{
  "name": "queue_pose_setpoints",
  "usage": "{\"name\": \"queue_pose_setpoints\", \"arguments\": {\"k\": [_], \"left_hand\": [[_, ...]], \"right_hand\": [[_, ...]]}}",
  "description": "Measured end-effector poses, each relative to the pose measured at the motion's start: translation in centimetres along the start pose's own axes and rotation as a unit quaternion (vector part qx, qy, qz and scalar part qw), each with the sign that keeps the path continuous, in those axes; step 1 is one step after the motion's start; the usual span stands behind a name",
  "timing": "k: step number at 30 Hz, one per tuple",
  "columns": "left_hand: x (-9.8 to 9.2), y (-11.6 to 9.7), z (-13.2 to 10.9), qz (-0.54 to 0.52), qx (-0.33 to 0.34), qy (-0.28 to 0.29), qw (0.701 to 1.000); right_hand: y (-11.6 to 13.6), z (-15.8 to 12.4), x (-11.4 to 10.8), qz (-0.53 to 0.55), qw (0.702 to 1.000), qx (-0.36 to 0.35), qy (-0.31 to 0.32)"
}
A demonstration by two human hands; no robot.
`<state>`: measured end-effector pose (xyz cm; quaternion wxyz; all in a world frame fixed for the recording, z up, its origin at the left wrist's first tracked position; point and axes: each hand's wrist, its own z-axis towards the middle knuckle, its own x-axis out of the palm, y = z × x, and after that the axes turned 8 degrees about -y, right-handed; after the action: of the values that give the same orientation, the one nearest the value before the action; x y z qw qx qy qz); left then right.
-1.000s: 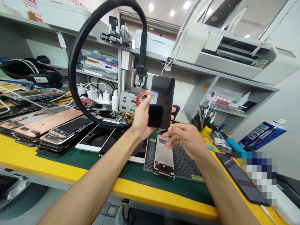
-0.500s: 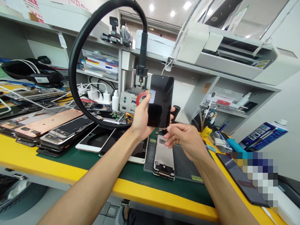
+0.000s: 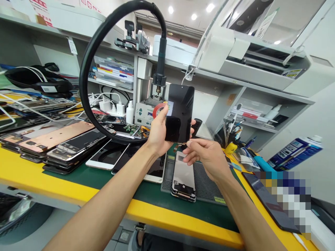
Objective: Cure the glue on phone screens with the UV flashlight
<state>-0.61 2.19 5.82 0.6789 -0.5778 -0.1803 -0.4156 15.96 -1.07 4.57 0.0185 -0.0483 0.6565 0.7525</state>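
My left hand [image 3: 157, 136] is wrapped round a black phone screen [image 3: 181, 111], holding it upright with its glossy front towards me. The thumb lies along the left edge, and fingertips show at the right edge. At the lower right corner of that screen, my right hand [image 3: 205, 155] pinches with thumb and forefinger, its other fingers curled. Whether a thin film or flex lies in the pinch is too small to tell. Below the hands, several stacked phone screens [image 3: 183, 176] rest back side up on a grey perforated mat [image 3: 209, 190].
A thick black hose [image 3: 83, 69] loops up in front of the shelf. Phones [image 3: 107, 155] and stacked phone parts [image 3: 59, 137] lie to the left. A roll of red tape [image 3: 157, 111] stands behind my left hand. On the right are a tool holder [image 3: 225, 136] and a spray can [image 3: 295, 151].
The view has shifted very slightly. Both hands keep the same hold on the phone screen, and nothing else has visibly moved.
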Motion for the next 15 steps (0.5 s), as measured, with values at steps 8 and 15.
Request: {"name": "queue_pose_setpoints", "arguments": {"k": [8, 15], "left_hand": [[0.19, -0.03, -0.07, 0.005, 0.003, -0.008, 1.000], [0.08, 0.07, 0.00, -0.010, 0.000, -0.003, 1.000]], "right_hand": [[-0.16, 0.05, -0.11, 0.020, 1.000, 0.015, 0.010], [0.21, -0.14, 0.06, 0.024, 0.999, 0.011, 0.019]]}}
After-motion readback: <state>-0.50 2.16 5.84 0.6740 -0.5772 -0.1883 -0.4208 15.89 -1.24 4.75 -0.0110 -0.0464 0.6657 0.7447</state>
